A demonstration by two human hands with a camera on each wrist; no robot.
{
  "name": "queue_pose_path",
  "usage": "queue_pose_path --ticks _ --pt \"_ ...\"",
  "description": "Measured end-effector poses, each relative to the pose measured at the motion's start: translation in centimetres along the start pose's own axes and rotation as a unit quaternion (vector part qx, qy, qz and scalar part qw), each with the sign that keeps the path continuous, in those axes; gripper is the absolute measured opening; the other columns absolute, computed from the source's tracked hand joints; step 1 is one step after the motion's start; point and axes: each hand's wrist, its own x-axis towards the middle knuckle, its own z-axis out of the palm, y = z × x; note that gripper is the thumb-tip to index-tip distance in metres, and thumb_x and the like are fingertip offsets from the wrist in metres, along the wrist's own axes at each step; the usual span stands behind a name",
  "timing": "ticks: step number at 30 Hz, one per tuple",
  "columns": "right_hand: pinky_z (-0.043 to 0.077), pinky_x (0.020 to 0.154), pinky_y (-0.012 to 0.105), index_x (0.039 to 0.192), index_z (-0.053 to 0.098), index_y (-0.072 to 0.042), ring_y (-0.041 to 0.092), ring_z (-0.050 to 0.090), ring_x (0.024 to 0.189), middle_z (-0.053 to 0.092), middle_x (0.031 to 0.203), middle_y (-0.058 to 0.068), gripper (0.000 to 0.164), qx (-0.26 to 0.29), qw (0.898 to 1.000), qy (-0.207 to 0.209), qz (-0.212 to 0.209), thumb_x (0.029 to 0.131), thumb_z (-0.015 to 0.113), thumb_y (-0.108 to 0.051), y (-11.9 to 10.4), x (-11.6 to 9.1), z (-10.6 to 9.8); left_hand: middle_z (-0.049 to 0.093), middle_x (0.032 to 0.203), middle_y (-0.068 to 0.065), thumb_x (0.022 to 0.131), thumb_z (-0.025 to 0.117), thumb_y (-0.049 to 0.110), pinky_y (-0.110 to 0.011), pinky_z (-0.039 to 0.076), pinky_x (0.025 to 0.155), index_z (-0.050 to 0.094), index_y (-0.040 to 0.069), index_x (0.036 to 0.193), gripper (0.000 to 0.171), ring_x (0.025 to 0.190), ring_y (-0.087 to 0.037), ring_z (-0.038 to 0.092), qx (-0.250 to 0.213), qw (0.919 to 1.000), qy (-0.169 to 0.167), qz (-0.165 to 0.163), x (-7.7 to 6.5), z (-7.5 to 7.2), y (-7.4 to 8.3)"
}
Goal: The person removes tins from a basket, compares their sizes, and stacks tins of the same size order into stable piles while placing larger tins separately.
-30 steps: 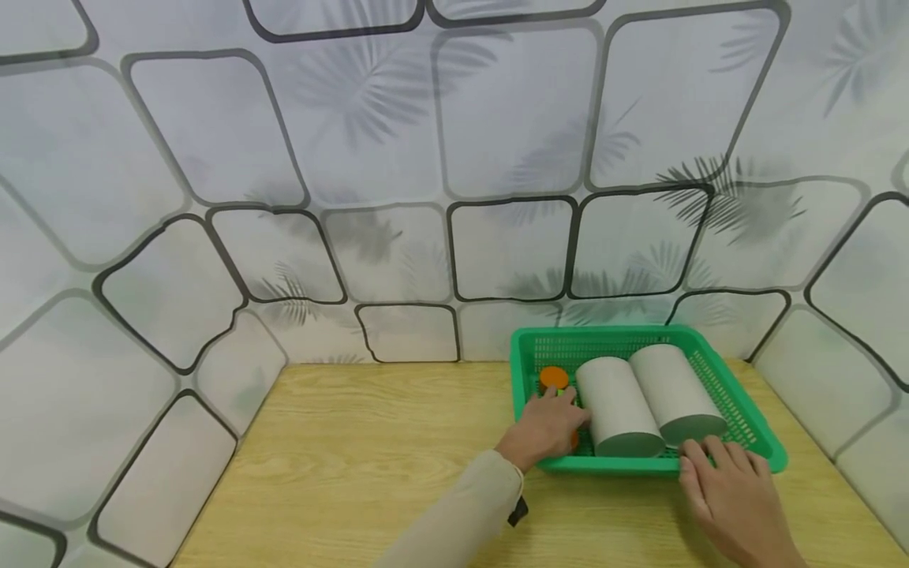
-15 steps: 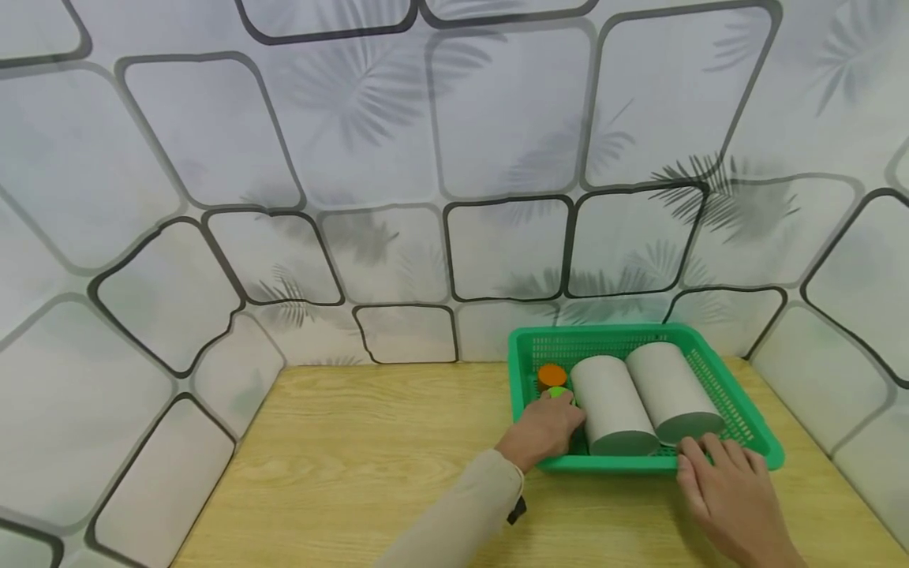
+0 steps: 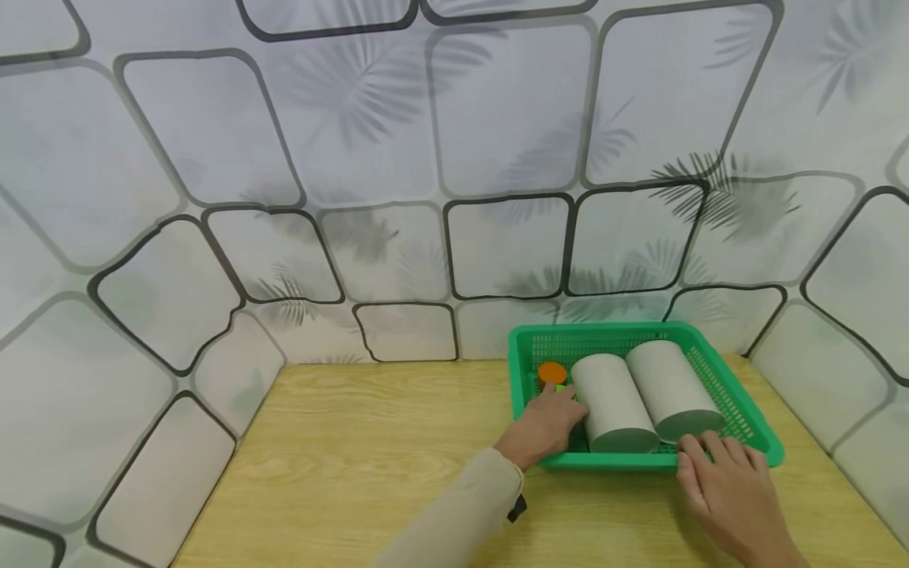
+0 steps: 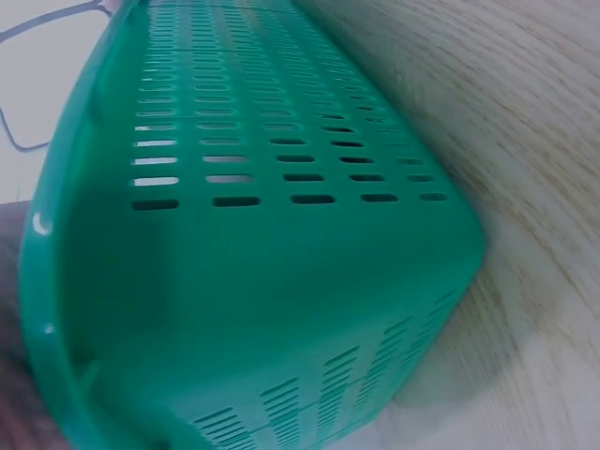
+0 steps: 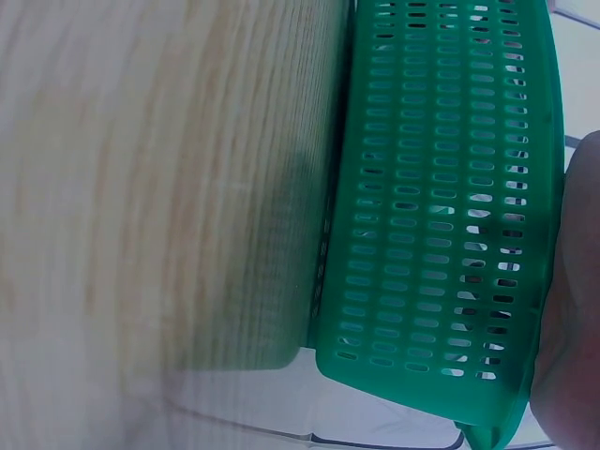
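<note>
My left hand [image 3: 545, 426] reaches over the near left part of the green plastic basket [image 3: 604, 461]. Its fingers are around a bright green top [image 3: 561, 388] of a small object, mostly hidden under the hand; I cannot tell whether they pinch it. Just behind stands an orange-topped round piece [image 3: 551, 373]. Two large white cylinders [image 3: 614, 402] lie side by side to the right, with grey-green end faces. My right hand [image 3: 735, 493] grips the near rim at the right, fingers curled over it. Both wrist views show the basket's slotted outer wall [image 4: 281, 262], with the hands at the image edges.
The basket stands on a light wood-grain table [image 3: 369, 450], toward its right side. Patterned cloth walls [image 3: 398, 260] rise behind the table and at both sides. A pale sleeve [image 3: 461, 513] with a dark strap covers the left forearm.
My left fingers shift over the bright green top, which showed more fully half a second ago. An orange patch beside that hand one second ago is now covered. My right hand stays on the rim.
</note>
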Motion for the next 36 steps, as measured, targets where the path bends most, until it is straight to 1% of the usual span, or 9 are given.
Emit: queue_pose_path --ticks 5,9,11,16,20,24,28,31,36 --pt "0.037 0.072 0.056 0.093 0.056 -0.015 0.038 0.055 0.088 0.058 0.093 0.009 0.009 -0.003 1.000 -0.001 0.000 0.099 0.052 -0.020 0.1 0.1 0.1 0.055 0.107 0.007 0.095 0.071 0.008 -0.024 0.045 0.079 0.068 0.026 0.097 0.018 0.095 -0.012 0.047 -0.011 0.9997 0.017 -0.011 -0.1 -0.7 0.0" --pt "0.037 0.073 0.057 0.093 0.056 -0.015 0.038 0.054 0.087 0.058 0.093 0.009 0.008 -0.003 1.000 -0.010 0.005 0.099 0.053 -0.019 0.0 0.2 0.0 0.052 0.111 0.005 0.094 0.073 0.010 -0.025 0.046 0.066 0.067 0.028 0.098 0.019 0.093 -0.016 0.044 -0.008 0.9993 0.032 -0.019 -0.4 -1.8 0.0" --pt "0.037 0.073 0.057 0.092 0.056 -0.016 0.038 0.054 0.087 0.058 0.093 0.009 0.009 0.000 1.000 -0.012 0.006 0.099 0.053 -0.019 -0.1 0.3 -0.1 0.051 0.111 0.005 0.093 0.074 0.011 -0.026 0.045 0.063 0.067 0.028 0.099 0.019 0.093 -0.017 0.043 -0.006 0.9991 0.038 -0.019 -0.7 -2.6 0.0" --pt "0.036 0.072 0.056 0.091 0.055 -0.017 0.037 0.054 0.087 0.057 0.092 0.007 0.010 0.003 1.000 -0.012 0.006 0.100 0.052 -0.020 -0.3 0.3 -0.3 0.050 0.107 0.005 0.092 0.074 0.006 -0.024 0.042 0.062 0.066 0.025 0.097 0.021 0.094 -0.017 0.042 -0.026 0.9978 0.060 -0.010 -1.8 -4.1 -0.2" --pt "0.037 0.073 0.056 0.090 0.054 -0.017 0.037 0.054 0.087 0.057 0.092 0.007 0.009 0.004 1.000 -0.008 0.006 0.099 0.053 -0.018 -0.3 0.3 -0.3 0.050 0.106 0.005 0.092 0.071 0.004 -0.020 0.036 0.062 0.063 0.024 0.092 0.022 0.090 -0.016 0.037 -0.046 0.9942 0.096 -0.001 -3.0 -4.7 -0.7" --pt "0.037 0.073 0.057 0.090 0.054 -0.017 0.037 0.053 0.086 0.057 0.091 0.007 0.009 0.006 1.000 -0.002 0.005 0.099 0.054 -0.017 -0.3 0.3 -0.4 0.049 0.104 0.004 0.096 0.068 0.007 -0.022 0.034 0.072 0.062 0.024 0.091 0.019 0.088 -0.016 0.034 -0.030 0.9914 0.127 0.012 -4.5 -5.3 -1.1" --pt "0.037 0.073 0.057 0.089 0.054 -0.017 0.036 0.053 0.085 0.057 0.090 0.006 0.010 0.008 1.000 0.004 0.004 0.098 0.054 -0.017 -0.4 0.3 -0.4 0.049 0.107 0.003 0.094 0.069 0.004 -0.022 0.035 0.082 0.067 0.024 0.102 0.022 0.092 -0.017 0.036 -0.036 0.9894 0.141 0.011 -6.1 -5.9 -1.7" --pt "0.037 0.073 0.057 0.089 0.054 -0.017 0.036 0.053 0.085 0.057 0.090 0.007 0.009 0.009 1.000 0.006 0.003 0.098 0.054 -0.017 -0.5 0.4 -0.5 0.050 0.107 0.002 0.089 0.071 0.000 -0.022 0.038 0.084 0.069 0.022 0.108 0.029 0.093 -0.016 0.040 -0.057 0.9839 0.169 0.014 -7.1 -5.8 -2.4" --pt "0.037 0.073 0.058 0.090 0.055 -0.016 0.037 0.053 0.086 0.058 0.091 0.007 0.008 0.011 1.000 0.004 0.006 0.098 0.054 -0.017 -0.6 0.3 -0.5 0.052 0.104 0.001 0.084 0.072 -0.006 -0.022 0.040 0.086 0.069 0.018 0.106 0.032 0.096 -0.017 0.044 -0.093 0.9716 0.217 0.011 -9.0 -5.2 -3.6"
